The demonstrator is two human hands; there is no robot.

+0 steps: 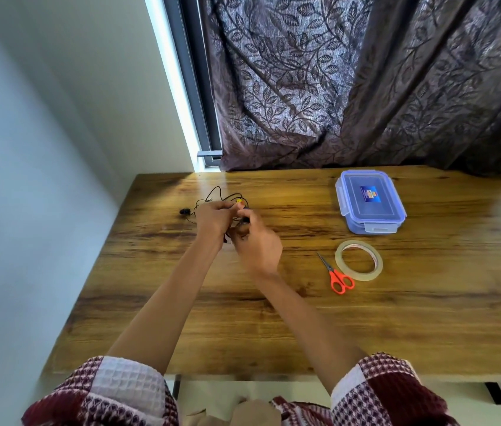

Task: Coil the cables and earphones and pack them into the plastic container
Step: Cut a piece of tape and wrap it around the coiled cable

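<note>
A tangle of thin black cables (216,192) lies on the wooden table (274,318) at the far left, with a small black earpiece (185,212) at its left end. My left hand (212,221) grips part of the tangle from above. My right hand (257,244) pinches a dark cable end beside it, the two hands close together. A yellow plug tip shows between the fingers. Much of the bundle is hidden under my hands. The plastic container (370,206), clear with a blue clip-on lid, stands shut at the far right.
Red-handled scissors (336,276) and a roll of clear tape (359,260) lie in front of the container. A dark patterned curtain (366,81) hangs behind the table; a white wall runs along the left edge.
</note>
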